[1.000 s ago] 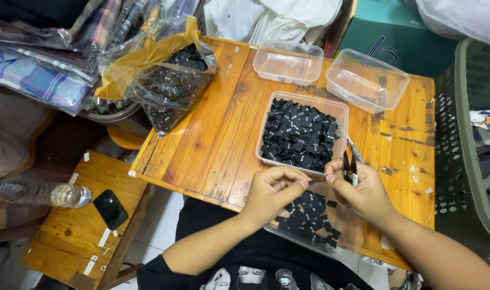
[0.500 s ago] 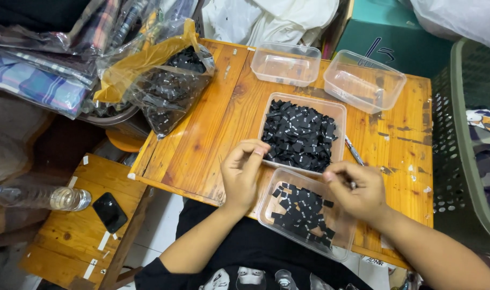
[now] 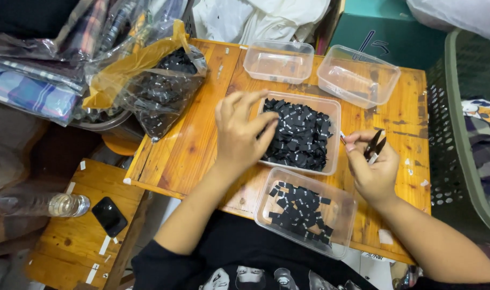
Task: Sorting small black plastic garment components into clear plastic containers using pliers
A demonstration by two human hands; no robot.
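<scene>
Head view: left hand [image 3: 239,131] hovers w/ fingers spread, empty, over the full tub of black tags [image 3: 301,133]. Right hand [image 3: 371,166] closed round small black snips [image 3: 375,144], just right of tub. Risk: near tub [image 3: 308,212] overhangs table edge; an elbow knock could tip it.

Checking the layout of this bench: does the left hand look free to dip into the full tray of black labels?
Probably yes. The left hand hovers open at the tray's left rim, fingers already over the labels. The tray has no lid and nothing lies between them.
</scene>
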